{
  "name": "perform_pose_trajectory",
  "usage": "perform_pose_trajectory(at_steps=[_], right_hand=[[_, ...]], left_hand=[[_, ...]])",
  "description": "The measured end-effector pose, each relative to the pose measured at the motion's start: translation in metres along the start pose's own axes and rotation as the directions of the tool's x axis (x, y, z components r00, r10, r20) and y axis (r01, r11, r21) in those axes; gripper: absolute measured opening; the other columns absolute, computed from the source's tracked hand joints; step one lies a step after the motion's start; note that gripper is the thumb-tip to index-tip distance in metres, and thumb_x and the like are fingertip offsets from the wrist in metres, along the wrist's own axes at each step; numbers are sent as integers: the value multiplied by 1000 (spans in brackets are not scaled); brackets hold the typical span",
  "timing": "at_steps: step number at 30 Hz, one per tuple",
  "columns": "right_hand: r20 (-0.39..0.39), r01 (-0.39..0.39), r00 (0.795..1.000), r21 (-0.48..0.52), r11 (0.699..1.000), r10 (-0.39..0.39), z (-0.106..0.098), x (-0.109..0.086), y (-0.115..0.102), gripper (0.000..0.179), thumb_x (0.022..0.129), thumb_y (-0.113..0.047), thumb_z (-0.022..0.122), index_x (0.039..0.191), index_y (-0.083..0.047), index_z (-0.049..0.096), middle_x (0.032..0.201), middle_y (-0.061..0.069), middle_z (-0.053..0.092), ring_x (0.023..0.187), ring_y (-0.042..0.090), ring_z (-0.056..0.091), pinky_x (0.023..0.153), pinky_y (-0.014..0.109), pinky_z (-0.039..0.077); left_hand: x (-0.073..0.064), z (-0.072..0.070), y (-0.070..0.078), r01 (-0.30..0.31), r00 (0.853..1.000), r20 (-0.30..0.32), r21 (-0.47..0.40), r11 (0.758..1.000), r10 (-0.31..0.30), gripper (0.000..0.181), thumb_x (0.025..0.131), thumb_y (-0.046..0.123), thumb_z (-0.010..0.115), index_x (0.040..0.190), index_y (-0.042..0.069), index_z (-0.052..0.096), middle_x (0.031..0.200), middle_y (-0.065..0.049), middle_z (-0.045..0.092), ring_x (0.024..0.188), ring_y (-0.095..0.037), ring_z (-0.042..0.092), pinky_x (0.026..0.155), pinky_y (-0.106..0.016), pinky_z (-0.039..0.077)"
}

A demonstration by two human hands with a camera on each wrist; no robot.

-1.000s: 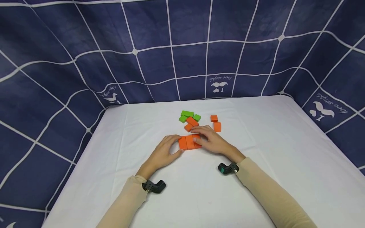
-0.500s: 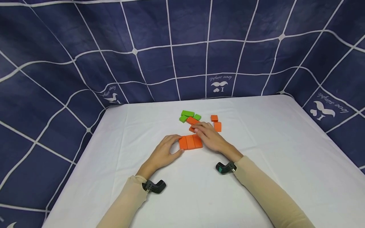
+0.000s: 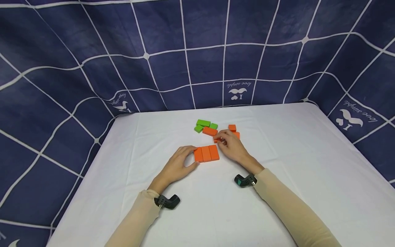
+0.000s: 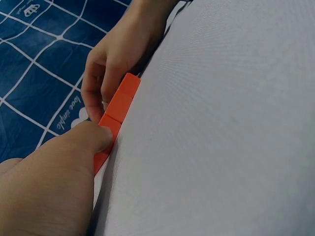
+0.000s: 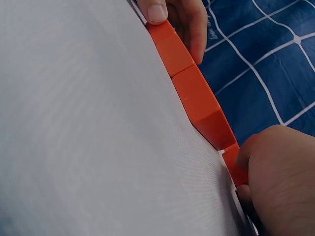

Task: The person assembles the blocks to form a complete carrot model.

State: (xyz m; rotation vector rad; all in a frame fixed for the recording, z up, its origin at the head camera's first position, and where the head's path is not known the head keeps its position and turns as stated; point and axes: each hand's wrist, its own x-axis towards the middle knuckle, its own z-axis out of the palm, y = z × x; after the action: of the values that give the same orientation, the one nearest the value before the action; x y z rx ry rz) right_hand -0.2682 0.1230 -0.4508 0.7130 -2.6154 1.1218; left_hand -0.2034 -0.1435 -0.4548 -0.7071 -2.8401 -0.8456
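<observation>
Three orange blocks [image 3: 206, 154] lie side by side in a row on the white tablecloth. My left hand [image 3: 177, 166] grips the left end of this row, its thumb on the near edge and its fingers at the far edge. Just beyond the row's right end, my right hand [image 3: 232, 146] pinches a smaller orange block [image 5: 235, 164], mostly covered by the fingers in the head view. In the left wrist view, the left thumb [image 4: 96, 135] presses the side of the row.
Behind the row, an orange block [image 3: 210, 131] lies against several green blocks [image 3: 203, 122]. Farther right sits a small orange block [image 3: 232, 127], with another orange block [image 3: 237, 134] partly behind the right hand. A dark blue checked cloth [image 3: 203, 65] hangs around the table.
My right hand has left the row's right end and moved the small orange block rightward, away from the green blocks. The left hand stays in place on the row.
</observation>
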Motion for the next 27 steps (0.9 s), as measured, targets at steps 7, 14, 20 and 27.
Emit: perform_pose_trajectory(at_steps=[7,14,20,27], right_hand=[[-16,-1,1000,6,1000,1,0,-1,1,22,93,-2,65,113,-8,74,121,13,68,88,20,64,79,33,56],[-30,-28,999,46,999,29,-1,-3,1,24,93,-10,70,116,-10,72,110,8,67,87,19,63,80,33,56],[3,80,997,72,994,-81,-2,-6,-2,24,91,-16,72,115,-17,73,114,0,68,91,16,58,82,32,52],[46,193,979,92,977,-197,1,-9,-1,20,92,-23,75,111,-26,72,108,-10,66,98,13,55,86,35,48]], left_hand=[[0,0,1,11,1000,5,-6,1000,-11,56,96,39,71,144,14,57,147,-2,57,141,-21,48,121,-42,39],[0,1,0,1,1000,-3,-9,1000,-1,56,96,39,71,144,13,58,147,-3,57,140,-21,48,120,-43,39],[1,1,0,16,1000,6,-6,1000,-16,56,95,39,71,144,14,57,147,-3,57,140,-21,48,121,-43,39],[0,1,0,18,1000,6,-2,1000,-18,56,96,39,71,144,14,57,148,-3,56,141,-22,48,121,-45,39]])
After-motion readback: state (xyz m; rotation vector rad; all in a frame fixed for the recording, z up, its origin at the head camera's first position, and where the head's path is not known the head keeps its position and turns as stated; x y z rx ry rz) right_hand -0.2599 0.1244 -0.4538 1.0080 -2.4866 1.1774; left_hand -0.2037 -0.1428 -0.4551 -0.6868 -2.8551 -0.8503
